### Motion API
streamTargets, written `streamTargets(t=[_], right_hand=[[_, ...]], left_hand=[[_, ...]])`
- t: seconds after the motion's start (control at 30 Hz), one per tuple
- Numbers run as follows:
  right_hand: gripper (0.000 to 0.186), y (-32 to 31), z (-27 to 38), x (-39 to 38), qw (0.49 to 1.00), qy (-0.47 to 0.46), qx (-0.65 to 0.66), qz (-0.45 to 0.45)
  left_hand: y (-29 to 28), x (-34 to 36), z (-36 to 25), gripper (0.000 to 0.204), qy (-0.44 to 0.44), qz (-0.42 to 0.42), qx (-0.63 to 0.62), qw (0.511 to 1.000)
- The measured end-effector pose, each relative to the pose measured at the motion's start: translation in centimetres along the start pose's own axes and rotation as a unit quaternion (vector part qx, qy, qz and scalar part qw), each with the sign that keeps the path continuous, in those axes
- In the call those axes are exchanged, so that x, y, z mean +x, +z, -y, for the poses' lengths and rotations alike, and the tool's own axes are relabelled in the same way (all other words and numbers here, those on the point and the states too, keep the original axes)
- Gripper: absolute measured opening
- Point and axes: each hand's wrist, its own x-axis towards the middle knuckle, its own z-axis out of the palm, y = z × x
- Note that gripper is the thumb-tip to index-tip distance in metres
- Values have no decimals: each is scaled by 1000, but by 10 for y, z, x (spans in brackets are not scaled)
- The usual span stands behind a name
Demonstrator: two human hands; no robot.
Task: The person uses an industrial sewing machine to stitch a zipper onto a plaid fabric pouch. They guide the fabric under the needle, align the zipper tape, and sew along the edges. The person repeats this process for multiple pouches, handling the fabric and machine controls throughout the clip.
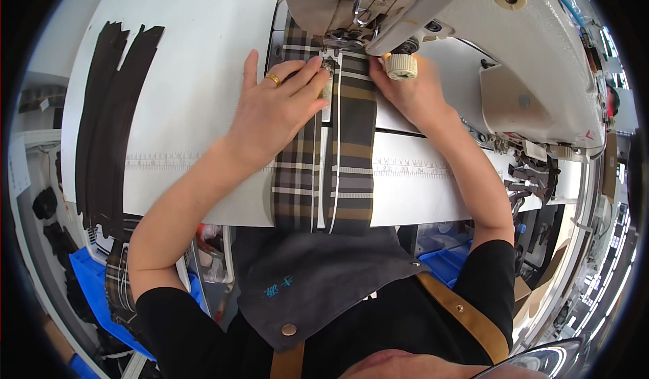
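While your left hand point(274, 112) lies flat, fingers spread, on the plaid fabric strip point(324, 169) at the sewing machine point(473, 34), your right hand point(412, 91) pins its right edge; neither grips. Fabric's light and limp across the desk point(196, 75): hold both edges near the needle.

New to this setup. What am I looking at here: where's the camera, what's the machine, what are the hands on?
The one picture comes from a fisheye camera on the person's head, looking down, so straight edges bend near the rim. The forearms entering from below are the wearer's own. The cream bulk at the top is an industrial sewing machine on a white table. A strip of plaid fabric runs from the person's lap up under the needle area. The left hand, wearing a ring, presses flat on the strip; the right hand rests at its other edge, partly hidden by the machine. Dark fabric strips lie at the table's left.
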Motion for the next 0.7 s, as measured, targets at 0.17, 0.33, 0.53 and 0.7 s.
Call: streamTargets(t=[0.17,0.33,0.53,0.7], right_hand=[[9,-7,-6,-12,999,45,22,-1],[7,-1,-11,-10,999,17,30,-21],[14,-90,30,-113,997,69,-32,19],[24,-194,-51,-225,878,389,-273,48]], left_hand=[[-2,7,-7,35,2,28,-1,1000],[12,1,5,39,14,35,37,999],[14,1,7,36,28,33,66,997],[9,-1,8,35,27,45,73,996]])
